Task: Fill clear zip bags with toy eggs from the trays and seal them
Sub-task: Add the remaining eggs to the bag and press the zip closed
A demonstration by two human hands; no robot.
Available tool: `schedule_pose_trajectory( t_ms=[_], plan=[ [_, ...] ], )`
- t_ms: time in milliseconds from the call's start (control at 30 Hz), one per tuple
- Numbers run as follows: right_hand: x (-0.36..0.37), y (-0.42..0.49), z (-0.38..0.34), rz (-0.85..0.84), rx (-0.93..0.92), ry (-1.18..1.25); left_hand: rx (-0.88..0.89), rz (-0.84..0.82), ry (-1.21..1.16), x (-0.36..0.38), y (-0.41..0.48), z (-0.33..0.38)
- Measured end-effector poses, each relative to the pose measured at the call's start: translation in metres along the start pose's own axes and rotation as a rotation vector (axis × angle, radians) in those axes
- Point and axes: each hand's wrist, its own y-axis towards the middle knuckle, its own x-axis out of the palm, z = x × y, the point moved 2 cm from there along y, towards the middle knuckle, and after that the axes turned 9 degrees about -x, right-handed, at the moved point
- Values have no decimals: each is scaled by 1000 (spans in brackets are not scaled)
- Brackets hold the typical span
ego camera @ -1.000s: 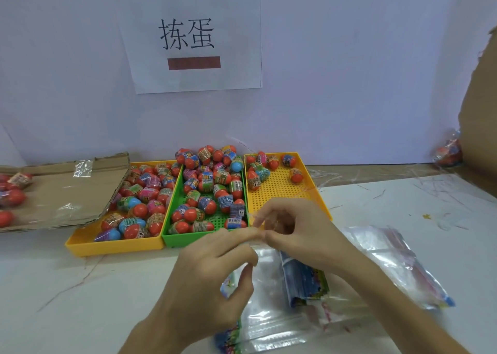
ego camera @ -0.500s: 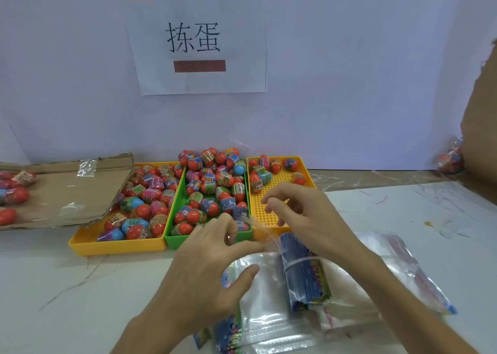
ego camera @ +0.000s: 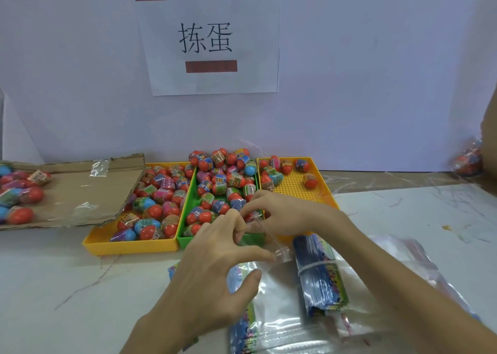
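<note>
**Two hands, one bag, three trays**

The left yellow tray [ego camera: 99, 243] and green tray [ego camera: 188, 208] are heaped with toy eggs [ego camera: 156, 211]; the right yellow tray [ego camera: 293, 189] is sparse; left hand [ego camera: 215, 267] and right hand [ego camera: 285, 213] pinch the clear zip bag [ego camera: 277, 291] at its mouth above the desk [ego camera: 53, 286]; its long axis runs from trays toward the person.

Left hand [ego camera: 215, 267] bare, forearm behind it uncovered, right hand [ego camera: 287, 213] bare too, slender fingers, short plain nails, arm unclothed well past the wrist
</note>
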Motion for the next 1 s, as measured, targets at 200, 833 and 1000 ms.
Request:
schedule_pose_trajectory(
  t_ms=[200,833,1000],
  plan=[
    [-9,8,-17,-165,38,-86,-9,69,-32,0,0,2],
    [-19,-34,6,655,33,460,-93,140,-7,3,0,-1],
    [-18,-66,-2,712,-153,1092,-144,162,-57,3,2,-4]
  ],
)
